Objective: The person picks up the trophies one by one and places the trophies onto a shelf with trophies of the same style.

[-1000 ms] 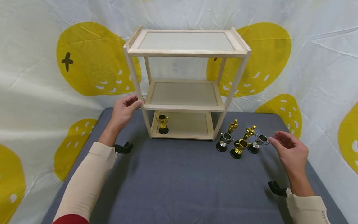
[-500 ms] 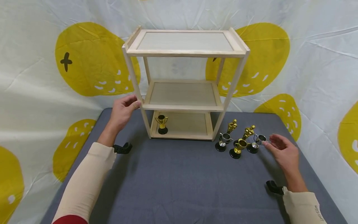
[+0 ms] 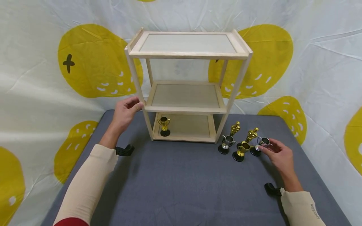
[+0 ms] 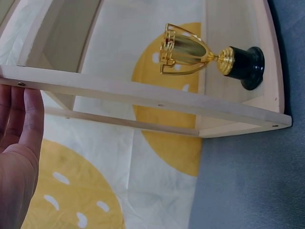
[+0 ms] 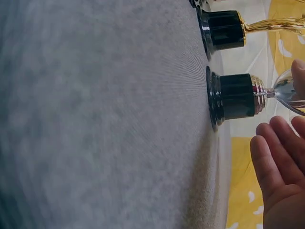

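I see the right grip (image 3: 279,157) has moved in narrowly around the rightmost silver trophy (image 5: 248,94); reaching looks nearly done, but I cannot tell whether it pinches.

The shelf rack (image 3: 185,110) is pale, bare-looking wood, smooth and matt, with flat, dull panels (image 3: 186,95) set in its frames. The gold trophy cup (image 4: 190,51) has a mirror-bright metallic finish, as does the silver trophy cup (image 3: 264,141); the gold statuettes (image 3: 252,134) gleam likewise. Their black bases (image 5: 236,98) look like glossy plastic. Matt, finely woven grey cloth covers the tabletop (image 3: 181,179). The backdrop (image 3: 325,78) is creased fabric with a faint sheen; the beige sleeves (image 3: 93,166) are soft, matt cloth.
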Demonstrator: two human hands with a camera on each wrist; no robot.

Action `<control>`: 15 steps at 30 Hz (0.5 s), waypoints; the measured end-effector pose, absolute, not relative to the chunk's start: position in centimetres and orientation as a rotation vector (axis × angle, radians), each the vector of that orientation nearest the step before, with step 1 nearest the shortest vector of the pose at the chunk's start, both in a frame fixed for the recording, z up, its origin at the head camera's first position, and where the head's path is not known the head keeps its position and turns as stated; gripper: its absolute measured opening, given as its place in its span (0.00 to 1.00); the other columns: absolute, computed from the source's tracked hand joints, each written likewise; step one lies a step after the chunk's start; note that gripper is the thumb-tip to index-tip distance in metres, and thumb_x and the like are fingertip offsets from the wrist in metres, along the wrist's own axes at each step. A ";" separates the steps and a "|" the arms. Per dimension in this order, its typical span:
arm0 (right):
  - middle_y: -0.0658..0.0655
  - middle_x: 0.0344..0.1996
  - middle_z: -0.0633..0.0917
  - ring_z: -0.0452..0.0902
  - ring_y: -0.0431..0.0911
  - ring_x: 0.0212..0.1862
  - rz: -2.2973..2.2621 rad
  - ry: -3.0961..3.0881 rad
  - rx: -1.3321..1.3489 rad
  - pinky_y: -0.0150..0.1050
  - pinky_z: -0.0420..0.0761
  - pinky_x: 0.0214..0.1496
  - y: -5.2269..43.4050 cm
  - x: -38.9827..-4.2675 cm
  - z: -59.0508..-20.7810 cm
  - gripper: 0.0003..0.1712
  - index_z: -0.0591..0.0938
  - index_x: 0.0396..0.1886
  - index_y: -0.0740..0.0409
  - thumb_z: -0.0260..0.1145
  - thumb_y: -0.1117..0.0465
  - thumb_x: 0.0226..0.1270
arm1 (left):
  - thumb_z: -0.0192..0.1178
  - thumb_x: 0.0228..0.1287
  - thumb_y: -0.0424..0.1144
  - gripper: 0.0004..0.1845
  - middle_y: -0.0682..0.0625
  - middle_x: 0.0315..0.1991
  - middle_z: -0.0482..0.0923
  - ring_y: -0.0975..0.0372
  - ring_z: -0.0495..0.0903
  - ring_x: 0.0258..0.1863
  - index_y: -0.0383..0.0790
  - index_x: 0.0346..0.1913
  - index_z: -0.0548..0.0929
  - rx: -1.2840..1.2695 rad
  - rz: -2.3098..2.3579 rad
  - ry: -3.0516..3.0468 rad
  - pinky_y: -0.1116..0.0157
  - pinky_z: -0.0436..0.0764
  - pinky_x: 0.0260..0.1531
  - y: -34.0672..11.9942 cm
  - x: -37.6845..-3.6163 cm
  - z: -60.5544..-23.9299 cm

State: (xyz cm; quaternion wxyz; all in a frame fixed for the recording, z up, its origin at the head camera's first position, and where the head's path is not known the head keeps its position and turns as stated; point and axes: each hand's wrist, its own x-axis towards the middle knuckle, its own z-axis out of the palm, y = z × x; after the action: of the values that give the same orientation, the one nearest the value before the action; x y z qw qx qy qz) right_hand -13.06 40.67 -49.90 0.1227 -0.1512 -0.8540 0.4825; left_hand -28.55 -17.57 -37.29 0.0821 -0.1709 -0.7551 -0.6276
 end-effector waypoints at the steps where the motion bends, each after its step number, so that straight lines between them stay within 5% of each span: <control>1: 0.22 0.36 0.80 0.79 0.19 0.39 1.405 -2.495 -0.445 0.17 0.79 0.39 40.6 -13.1 -49.9 0.40 0.75 0.71 0.66 0.77 0.52 0.66 | 0.63 0.73 0.33 0.21 0.68 0.38 0.84 0.71 0.82 0.41 0.20 0.61 0.81 -0.511 -1.876 -2.256 0.78 0.84 0.46 -17.6 -28.5 -37.3; 15: 0.22 0.29 0.83 0.80 0.21 0.35 1.381 -2.424 -0.465 0.19 0.78 0.35 40.1 -13.2 -49.5 0.26 0.86 0.57 0.65 0.79 0.55 0.64 | 0.64 0.73 0.35 0.20 0.68 0.40 0.84 0.71 0.82 0.42 0.24 0.62 0.82 -0.487 -1.852 -2.283 0.78 0.83 0.47 -17.6 -28.4 -37.2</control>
State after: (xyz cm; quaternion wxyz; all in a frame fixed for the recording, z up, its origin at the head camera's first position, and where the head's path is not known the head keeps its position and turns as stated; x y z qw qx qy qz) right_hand -13.22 40.13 -49.48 0.1561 -0.1625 -0.8465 0.4824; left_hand -28.38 -17.62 -37.23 0.0805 -0.1630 -0.7636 -0.6195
